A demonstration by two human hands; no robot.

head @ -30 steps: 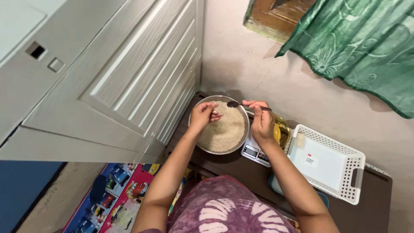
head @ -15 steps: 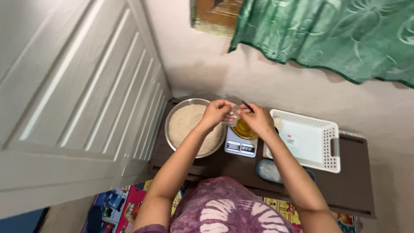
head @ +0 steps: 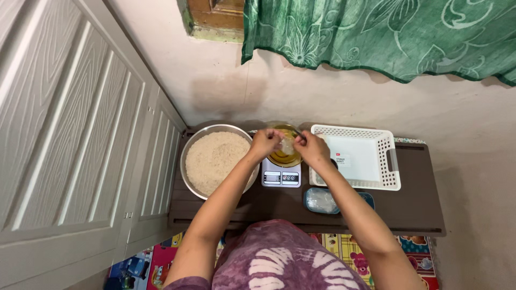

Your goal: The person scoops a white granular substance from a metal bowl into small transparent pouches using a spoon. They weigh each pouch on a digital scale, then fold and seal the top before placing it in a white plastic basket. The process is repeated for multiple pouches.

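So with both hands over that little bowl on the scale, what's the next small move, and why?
Probably tip what the left hand pinches into the yellowish bowl. Both hands meet right above it on the kitchen scale, and the right hand holds a thin dark utensil over it. What the left fingers hold is too small to tell.

One metal bowl (head: 216, 160); one scale (head: 281, 176); one white basket (head: 357, 159); two hands (head: 264, 144).

Soft, even daylight; faint shadows on the wall (head: 301, 102) beyond the hands. No glare. Wide-angle lens bends the edges; detail around the hands is slightly soft.
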